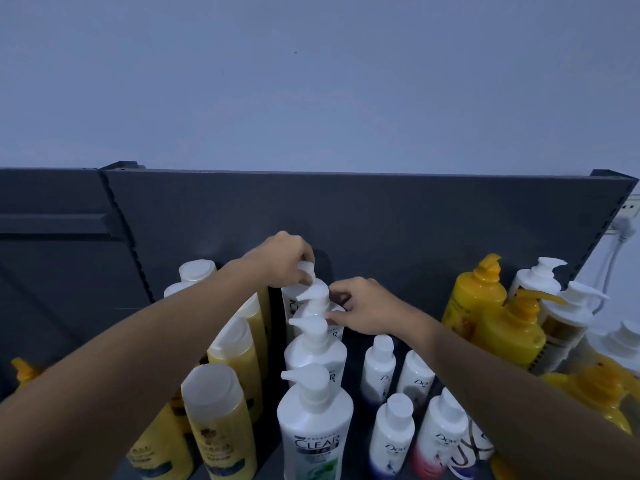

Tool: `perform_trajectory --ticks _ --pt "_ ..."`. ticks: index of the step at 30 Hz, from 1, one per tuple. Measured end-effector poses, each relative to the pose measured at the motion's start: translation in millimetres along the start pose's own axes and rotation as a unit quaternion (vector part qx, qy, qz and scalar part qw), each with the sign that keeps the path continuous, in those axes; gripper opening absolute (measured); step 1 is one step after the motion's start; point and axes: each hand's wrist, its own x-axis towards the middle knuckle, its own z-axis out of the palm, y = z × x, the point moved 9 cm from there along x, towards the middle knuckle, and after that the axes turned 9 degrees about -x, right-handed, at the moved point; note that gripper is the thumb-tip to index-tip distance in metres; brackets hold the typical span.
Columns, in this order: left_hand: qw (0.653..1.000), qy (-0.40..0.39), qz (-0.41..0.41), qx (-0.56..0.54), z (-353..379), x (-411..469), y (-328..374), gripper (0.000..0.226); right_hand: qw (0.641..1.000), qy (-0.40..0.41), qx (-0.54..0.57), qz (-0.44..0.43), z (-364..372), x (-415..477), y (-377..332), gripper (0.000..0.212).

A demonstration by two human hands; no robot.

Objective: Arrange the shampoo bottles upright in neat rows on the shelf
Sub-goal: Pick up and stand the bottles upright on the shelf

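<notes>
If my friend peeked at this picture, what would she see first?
Probably the two hands meeting in the middle: the left hand pinches the pump on the rearmost white bottle, and the right hand touches the next white pump bottle in that straight row. After that, the bright yellow pump bottles crowded on the right, against the dark shelf back.

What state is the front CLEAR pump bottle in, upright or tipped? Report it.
Upright. The front CLEAR bottle stands on its base with its white pump head on top, at the near end of the row of pump bottles.
</notes>
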Motion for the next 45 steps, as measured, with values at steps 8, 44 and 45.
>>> perform_trajectory --ticks 8,44,45 --pt "1.000 0.009 0.015 -0.022 1.2 5.1 6.2 0.034 0.999 0.031 -0.041 0.005 0.5 0.7 -7.9 0.027" --pt "0.999 0.012 0.046 -0.013 -0.9 -0.6 9.3 0.038 0.996 0.029 -0.056 0.058 -38.7 -38.3 -0.4 0.060" --pt "0.999 0.021 0.040 -0.009 -5.3 -3.5 9.3 0.039 0.995 0.036 -0.067 0.064 -50.1 -49.5 1.9 0.058"
